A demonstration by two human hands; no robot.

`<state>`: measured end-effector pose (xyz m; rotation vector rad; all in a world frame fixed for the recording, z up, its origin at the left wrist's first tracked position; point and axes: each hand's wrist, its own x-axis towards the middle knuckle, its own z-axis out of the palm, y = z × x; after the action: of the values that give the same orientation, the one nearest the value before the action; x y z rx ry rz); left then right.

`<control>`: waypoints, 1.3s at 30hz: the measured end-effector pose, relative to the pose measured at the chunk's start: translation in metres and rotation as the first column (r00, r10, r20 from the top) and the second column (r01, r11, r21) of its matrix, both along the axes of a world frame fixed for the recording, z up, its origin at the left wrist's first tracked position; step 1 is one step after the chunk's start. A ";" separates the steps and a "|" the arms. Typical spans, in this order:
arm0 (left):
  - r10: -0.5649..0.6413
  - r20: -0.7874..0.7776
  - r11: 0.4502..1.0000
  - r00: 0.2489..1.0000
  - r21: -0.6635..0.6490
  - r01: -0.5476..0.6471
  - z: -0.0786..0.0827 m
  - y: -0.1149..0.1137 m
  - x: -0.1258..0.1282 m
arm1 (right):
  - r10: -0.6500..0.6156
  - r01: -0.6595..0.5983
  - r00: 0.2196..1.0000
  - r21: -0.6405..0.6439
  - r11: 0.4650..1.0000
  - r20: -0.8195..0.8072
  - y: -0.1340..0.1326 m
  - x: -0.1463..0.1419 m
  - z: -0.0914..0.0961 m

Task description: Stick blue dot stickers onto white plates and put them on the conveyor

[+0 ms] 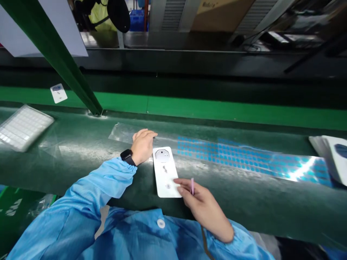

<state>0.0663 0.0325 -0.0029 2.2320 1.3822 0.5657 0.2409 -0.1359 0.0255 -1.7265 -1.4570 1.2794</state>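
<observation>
A white oblong card (pixel 165 172) with a round bulge at its far end lies on the dark green bench (pixel 244 195). My left hand (pixel 143 145) rests beside the card's far left corner, fingers together and laid flat on a clear film. My right hand (pixel 202 206) touches the card's near right edge and holds a thin pink stick (pixel 192 185) between its fingers. A clear sheet of small blue round stickers (pixel 244 159) stretches to the right of the card. A black watch (pixel 127 156) sits on my left wrist.
A white gridded tray (pixel 23 126) lies at the far left. A stack of white cards (pixel 332 157) sits at the right edge. A green post (pixel 59 57) slants up from the bench. Another small white card (pixel 58 93) lies on the green strip behind.
</observation>
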 end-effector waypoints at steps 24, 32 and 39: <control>-0.250 -0.160 0.968 0.955 -0.056 0.244 0.006 -0.003 0.027 | -0.268 0.360 0.873 0.166 0.918 -0.408 0.141 0.061 0.000; -0.252 -0.090 0.967 0.963 0.003 0.253 0.001 -0.005 0.025 | -0.303 0.361 0.885 0.113 0.926 -0.353 0.153 0.066 -0.014; -0.249 -0.076 0.968 0.966 -0.043 0.246 0.004 -0.006 0.024 | -0.343 0.385 0.896 0.108 0.917 -0.281 0.157 0.067 -0.021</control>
<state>0.0900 0.0266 0.0007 2.3762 1.1158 0.3667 0.3078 0.0216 0.0048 -1.5669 -0.9987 1.0993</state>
